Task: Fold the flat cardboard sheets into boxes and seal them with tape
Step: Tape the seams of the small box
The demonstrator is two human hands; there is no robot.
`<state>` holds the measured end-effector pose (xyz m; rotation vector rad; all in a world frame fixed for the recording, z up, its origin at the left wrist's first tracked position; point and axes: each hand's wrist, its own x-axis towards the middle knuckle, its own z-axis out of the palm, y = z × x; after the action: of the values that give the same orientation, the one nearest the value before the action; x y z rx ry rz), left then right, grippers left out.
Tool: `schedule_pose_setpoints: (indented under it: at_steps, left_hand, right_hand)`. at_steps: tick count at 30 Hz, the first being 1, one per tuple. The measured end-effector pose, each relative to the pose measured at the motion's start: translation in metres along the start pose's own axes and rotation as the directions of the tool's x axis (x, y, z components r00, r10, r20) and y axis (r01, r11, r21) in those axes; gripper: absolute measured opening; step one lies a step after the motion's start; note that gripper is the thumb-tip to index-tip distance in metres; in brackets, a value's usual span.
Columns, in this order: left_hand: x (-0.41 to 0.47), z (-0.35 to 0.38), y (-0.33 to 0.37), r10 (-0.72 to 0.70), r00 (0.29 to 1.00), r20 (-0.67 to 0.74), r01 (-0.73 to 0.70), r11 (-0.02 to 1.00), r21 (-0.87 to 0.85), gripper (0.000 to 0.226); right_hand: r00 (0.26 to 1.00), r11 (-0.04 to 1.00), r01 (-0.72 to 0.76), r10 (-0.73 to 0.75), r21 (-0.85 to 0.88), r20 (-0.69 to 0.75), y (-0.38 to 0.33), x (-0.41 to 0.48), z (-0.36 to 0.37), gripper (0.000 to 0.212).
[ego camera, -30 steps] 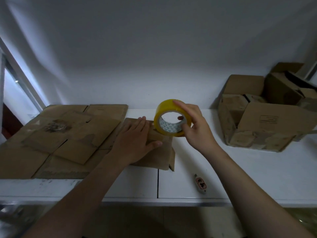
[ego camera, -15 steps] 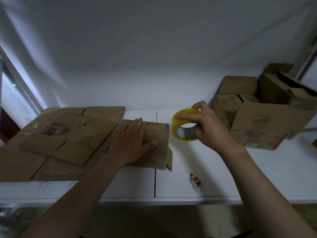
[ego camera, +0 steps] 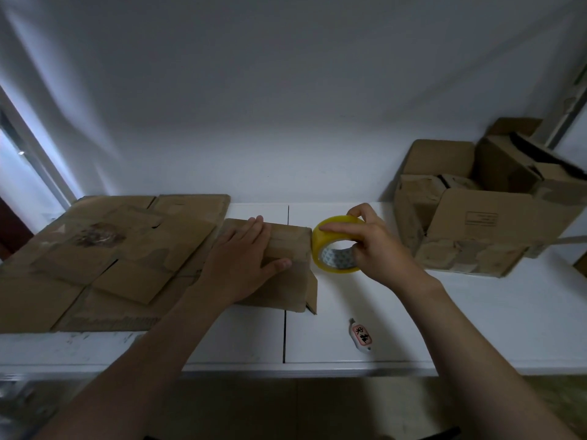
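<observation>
While the left grip (ego camera: 241,258) lies flat with straight fingers on top of the small folded box (ego camera: 287,281), pressing it down, the right grip (ego camera: 378,249) pinches the yellow tape roll (ego camera: 333,260) by its rim. The roll stands on edge against the box's right side, just right of the left grip.

By my reading, this box is folded but not yet sealed, as no strip of tape shows on its top. The taping looks about to begin from that right edge.

Touching the box on the far side of the left grip is a spread of flat cardboard sheets (ego camera: 95,258), which I take to be the work left to do. Well to the right of the right grip sits a heap of made-up boxes (ego camera: 476,227). Some have flaps standing open, so I cannot say that all of them are finished.

Much is hard to read in the dim light:
- The box's seam is under the left palm.
- The free end of the tape cannot be made out, nor whether it already sticks to the cardboard.
- The number of sheets in the spread cannot be counted.
- The pale patches on the made-up boxes may be tape or wear.
- That heap is cut off at the picture's right edge.

A small cutter (ego camera: 360,335) lies on the bench (ego camera: 460,328), nearer the person than the right grip; its blade is not visible.
</observation>
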<state>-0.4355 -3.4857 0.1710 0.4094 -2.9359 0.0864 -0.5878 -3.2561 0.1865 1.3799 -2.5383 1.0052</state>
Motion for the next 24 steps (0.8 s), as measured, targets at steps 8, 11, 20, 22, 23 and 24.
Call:
schedule_pose_setpoints:
  at_steps: [8,11,20,22,23,24]
  left_hand:
    - [0.007,0.012,0.052,0.174,0.984,-0.046,-0.174,0.985,0.01,0.083]
    - [0.007,0.033,0.06,0.236,0.964,-0.124,-0.235,0.972,0.026,0.072]
    - [0.004,0.057,0.033,0.139,0.975,-0.172,-0.167,0.973,-0.162,0.078]
    - [0.004,0.063,0.026,0.163,0.968,-0.189,-0.198,0.963,-0.185,0.08]
    - [0.006,0.064,0.023,0.18,0.966,-0.186,-0.216,0.957,-0.194,0.081]
    - [0.008,0.062,0.02,0.202,0.963,-0.176,-0.235,0.952,-0.194,0.082]
  right_hand:
    - [0.989,0.999,-0.053,0.051,0.009,0.14,0.018,-0.008,0.004,0.083]
    - [0.985,0.995,-0.083,0.075,0.048,0.154,0.023,-0.017,0.007,0.08]
    - [0.961,0.994,-0.112,0.104,0.018,0.257,0.016,-0.021,0.008,0.07]
    - [0.946,0.995,-0.087,0.098,-0.048,0.309,0.012,-0.025,0.009,0.074]
    - [0.944,0.994,-0.066,0.089,-0.081,0.317,0.01,-0.027,0.009,0.076]
    - [0.943,0.993,-0.049,0.081,-0.107,0.321,0.007,-0.029,0.009,0.078]
